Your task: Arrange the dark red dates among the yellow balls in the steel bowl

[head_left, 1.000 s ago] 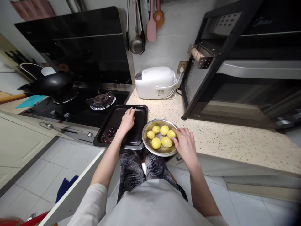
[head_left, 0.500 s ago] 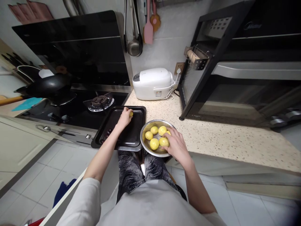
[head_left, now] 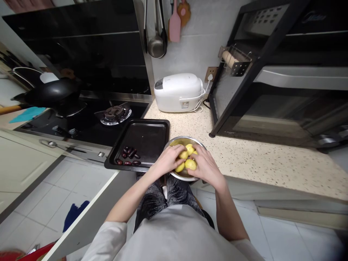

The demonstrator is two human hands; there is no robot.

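A round metal bowl (head_left: 199, 141) holds several yellow lemons (head_left: 190, 164) near the counter's front edge. My left hand (head_left: 170, 158) reaches over its left side, fingers curled round a lemon (head_left: 183, 154) among the others. On the right side of the bowl, my right hand (head_left: 206, 164) has its fingers bent round a lemon there; the fingertips are partly hidden. Left of the bowl lies a black baking tray (head_left: 146, 139). Several dark oval fruits (head_left: 132, 153), which look like grapes, are grouped in its near left corner.
Behind the bowl stands a white rice cooker (head_left: 178, 93), plugged into the wall. A gas burner (head_left: 114, 113) and a black wok (head_left: 54, 92) are at the left. On the right is a black rack with an oven (head_left: 285, 112). An open drawer (head_left: 89, 203) juts out at lower left.
My left hand has moved from the tray, where it held a lemon, right into the bowl. The tray now shows only the dark fruits. My right hand stays at the bowl.
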